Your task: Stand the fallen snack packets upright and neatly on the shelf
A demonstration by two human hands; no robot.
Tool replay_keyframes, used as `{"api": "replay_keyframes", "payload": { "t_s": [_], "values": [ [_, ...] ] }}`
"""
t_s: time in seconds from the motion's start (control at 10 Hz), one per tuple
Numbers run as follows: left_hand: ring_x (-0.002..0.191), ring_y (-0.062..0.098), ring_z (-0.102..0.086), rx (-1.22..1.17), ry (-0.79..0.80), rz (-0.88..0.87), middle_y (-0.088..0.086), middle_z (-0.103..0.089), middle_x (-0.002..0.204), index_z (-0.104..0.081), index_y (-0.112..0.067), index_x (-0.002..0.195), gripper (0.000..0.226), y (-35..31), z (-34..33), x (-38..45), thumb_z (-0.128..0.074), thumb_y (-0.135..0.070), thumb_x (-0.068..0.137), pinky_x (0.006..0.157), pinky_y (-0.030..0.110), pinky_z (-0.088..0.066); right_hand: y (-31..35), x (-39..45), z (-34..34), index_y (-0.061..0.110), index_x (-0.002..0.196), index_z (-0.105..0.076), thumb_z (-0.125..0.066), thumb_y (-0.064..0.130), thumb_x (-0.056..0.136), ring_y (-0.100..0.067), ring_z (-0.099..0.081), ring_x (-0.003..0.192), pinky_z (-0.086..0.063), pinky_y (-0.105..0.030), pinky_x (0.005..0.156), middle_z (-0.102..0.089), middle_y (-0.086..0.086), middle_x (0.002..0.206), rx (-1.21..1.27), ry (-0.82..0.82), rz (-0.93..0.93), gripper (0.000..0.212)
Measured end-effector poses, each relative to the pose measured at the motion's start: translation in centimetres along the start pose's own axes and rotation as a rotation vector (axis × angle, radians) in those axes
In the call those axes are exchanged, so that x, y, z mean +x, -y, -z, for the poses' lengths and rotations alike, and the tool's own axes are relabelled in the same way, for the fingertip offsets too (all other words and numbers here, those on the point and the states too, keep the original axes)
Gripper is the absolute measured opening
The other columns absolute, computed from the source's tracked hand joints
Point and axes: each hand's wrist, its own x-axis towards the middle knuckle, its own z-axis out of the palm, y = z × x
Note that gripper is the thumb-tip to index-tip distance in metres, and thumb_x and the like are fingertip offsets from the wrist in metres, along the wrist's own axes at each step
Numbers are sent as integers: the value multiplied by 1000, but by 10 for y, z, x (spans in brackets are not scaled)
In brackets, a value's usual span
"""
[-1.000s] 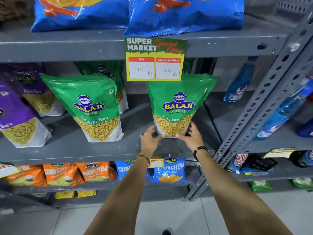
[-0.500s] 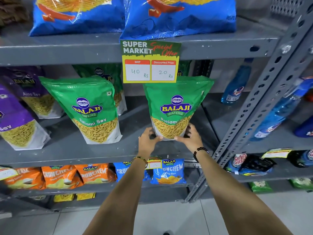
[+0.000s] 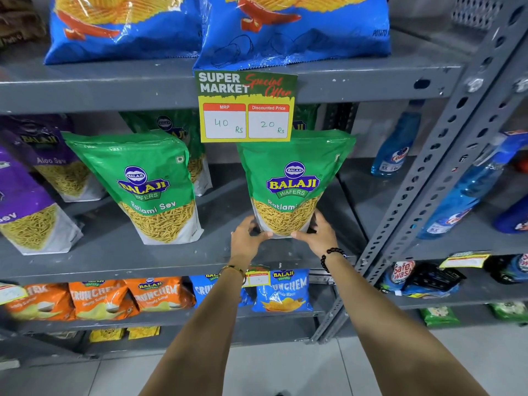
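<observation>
A grey metal shelf rack (image 3: pixel 114 261) with perforated uprights fills the view, its middle shelf carrying the sev packets. On the top shelf lie two large blue chip bags (image 3: pixel 297 32), the right one overhanging the shelf edge just above a green and yellow price card (image 3: pixel 247 107) marked 40 Rs and 20 Rs; the card hangs down in front of the middle shelf and covers the top left corner of the packet being handled.

That packet, a green Balaji Ratlami Sev pouch with a clear lower window (image 3: pixel 294 184), stands upright at the right end of the middle shelf, near the front edge. The left hand (image 3: pixel 247 238) and the right hand (image 3: pixel 317 234) each hold a lower corner of it, thumbs on the front, fingers wrapped behind, so both grips are closed on the pouch's base.

To its left, well apart, a second green Ratlami Sev pouch (image 3: pixel 151 187) stands leaning slightly, with another green pouch (image 3: pixel 174 124) behind it. Further left are purple Aloo Sev pouches (image 3: pixel 25 201), tilted. On the neighbouring rack at right stand blue spray bottles (image 3: pixel 397 144).

Below, orange Crunchem packets (image 3: pixel 100 295) and a blue Crunchem packet (image 3: pixel 283 292) sit on the lower shelf, partly hidden by the left forearm.
</observation>
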Motion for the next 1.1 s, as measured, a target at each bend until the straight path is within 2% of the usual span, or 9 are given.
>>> {"api": "replay_keyframes", "payload": {
  "t_s": [0.1,0.2,0.3,0.4,0.6,0.8,0.9,1.0,1.1],
  "values": [
    [115,27,-57,-4,-6,4,14,-63,125,-55,-6,118,48,0,0,0,-74,-13,75,100,37,-42,1,0,1,17,134,-41,-80,12,67,-26,-53,120,-44,-46,103,-58,-8,131,-5,3,5,79],
    [115,26,-57,-1,-6,8,13,-64,124,-55,-7,117,46,-1,0,0,-74,-13,75,104,42,-40,1,1,0,18,133,-42,-80,11,66,-26,-54,119,-45,-45,102,-59,-7,130,-3,1,11,78],
    [113,24,-58,-7,-1,9,13,-64,124,-55,-7,118,47,-1,0,-1,-73,-13,75,102,39,-41,1,1,1,18,132,-42,-81,12,65,-26,-54,119,-45,-47,102,-59,-8,130,1,1,7,78],
    [110,20,-57,-8,1,2,13,-64,124,-55,-7,118,46,-1,0,-1,-73,-12,76,101,38,-41,0,0,0,18,133,-41,-81,13,65,-26,-55,118,-46,-44,100,-59,-8,129,3,-1,6,79],
    [117,24,-56,-13,39,-26,11,-62,127,-54,-8,123,48,-2,1,-2,-70,-10,78,103,36,-40,0,-1,0,16,136,-39,-82,10,65,-24,-53,120,-44,-38,100,-56,-8,133,35,-6,-9,83],
    [120,25,-55,20,56,-23,10,-61,129,-52,-10,126,50,-1,0,-1,-70,-14,79,105,39,-40,-1,-3,-1,17,139,-35,-80,11,68,-25,-50,125,-41,-41,103,-53,-7,136,37,-16,-18,84],
    [129,30,-47,74,24,47,11,-53,138,-40,-10,137,67,7,0,-1,-71,-15,78,110,46,-36,-5,-7,-2,15,141,-32,-78,9,69,-26,-51,124,-43,-45,105,-54,-9,135,8,-30,-10,86],
    [138,35,-30,187,-4,107,14,-44,145,-23,-16,145,81,15,5,-13,-70,-18,79,113,51,-30,-6,-18,-7,11,145,-23,-75,14,73,-30,-43,131,-38,-42,108,-46,-12,143,-176,-74,-14,89],
    [135,36,-33,361,-22,56,17,-47,140,-21,-18,145,76,28,12,-31,-66,-24,83,114,50,-26,-13,-38,-14,7,146,-17,-68,20,81,-30,-30,140,-31,-39,112,-29,-14,153,-455,-131,19,84]
  ]
}}
